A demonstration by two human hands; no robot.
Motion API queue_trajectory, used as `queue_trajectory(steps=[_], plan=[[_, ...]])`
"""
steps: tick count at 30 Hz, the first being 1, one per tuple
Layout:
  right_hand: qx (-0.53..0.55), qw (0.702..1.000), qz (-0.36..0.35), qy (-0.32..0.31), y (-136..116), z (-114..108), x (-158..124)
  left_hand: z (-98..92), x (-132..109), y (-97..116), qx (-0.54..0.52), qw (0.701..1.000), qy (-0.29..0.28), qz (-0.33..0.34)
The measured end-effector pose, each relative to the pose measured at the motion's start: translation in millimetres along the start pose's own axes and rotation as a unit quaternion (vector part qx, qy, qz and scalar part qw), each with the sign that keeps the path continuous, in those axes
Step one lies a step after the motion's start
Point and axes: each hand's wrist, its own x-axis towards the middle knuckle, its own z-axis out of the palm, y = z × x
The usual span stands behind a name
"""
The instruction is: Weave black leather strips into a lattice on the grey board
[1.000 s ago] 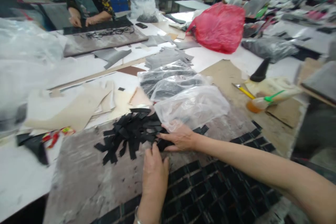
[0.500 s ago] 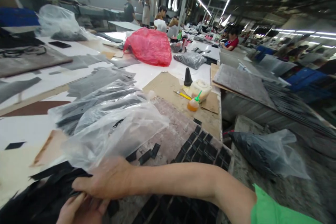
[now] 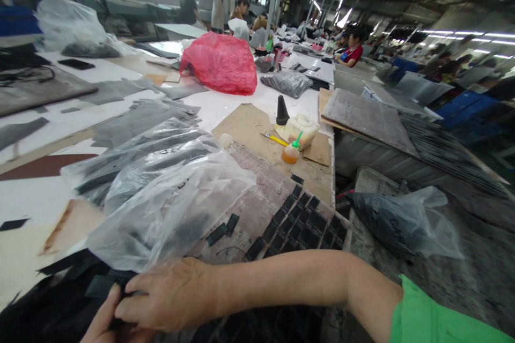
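My right hand (image 3: 173, 292) reaches in from the right below a clear plastic bag (image 3: 173, 198). Its fingers are bent together at a small dark piece (image 3: 98, 286). My left hand (image 3: 107, 321) is at the bottom edge, partly under the right, with its thumb against that same piece. Black material (image 3: 44, 305) lies in a heap to the left of both hands. Small black rectangles (image 3: 298, 225) are laid in rows on a worn board (image 3: 257, 206), and two loose ones lie near the bag.
A small bottle (image 3: 290, 155) with a green nozzle, a yellow-handled brush (image 3: 276, 139), a white container (image 3: 303, 131) and a black cone (image 3: 282, 111) stand or lie beyond the board. Further back is a red bag (image 3: 221, 64). Other people sit or stand far off.
My right hand has turned, and its fingers have moved over the dark piece, which now shows by my left thumb. The whole view has shifted slightly.
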Motion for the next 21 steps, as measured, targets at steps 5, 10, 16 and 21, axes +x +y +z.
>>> queue_trajectory(steps=[5, 10, 16, 21], plan=[[0.114, 0.991, 0.071, 0.001, 0, -2, -12, 1.4, -11, -9, -0.212, 0.975, -0.061, -0.014], [0.360, 0.899, 0.246, 0.040, 2, 7, -13, -10.7, -6, -17, -0.273, 0.960, -0.056, 0.022], [0.551, 0.783, 0.289, -0.002, -5, 7, -1, -28.6, -11, -19, -0.324, 0.945, -0.048, 0.005], [0.641, 0.680, 0.354, -0.032, -19, 7, 13, -47.0, -16, -14, -0.361, 0.931, -0.046, -0.009]])
